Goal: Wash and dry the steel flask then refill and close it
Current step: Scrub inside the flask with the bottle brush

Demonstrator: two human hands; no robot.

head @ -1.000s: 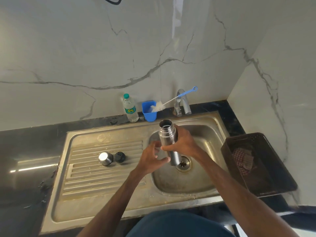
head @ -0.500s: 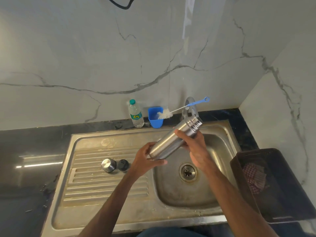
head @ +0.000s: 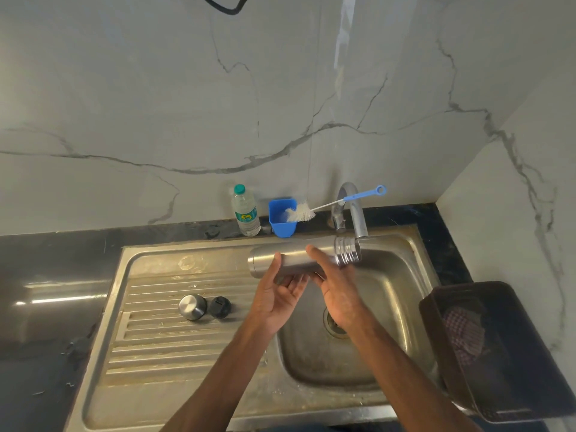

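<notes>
Holding the steel flask level over the sink basin, its long axis running left to right, threaded mouth at the right just beneath the tap. My right hand grips it near the neck; my left hand cradles the base end from below, fingers loose.

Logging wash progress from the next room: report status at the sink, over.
Left hand cradles, right hand grips cylindrical steel flask, level over sink basin, open mouth at chrome tap. Round steel cap and black stopper off, on drainboard. Nothing blocking.
</notes>
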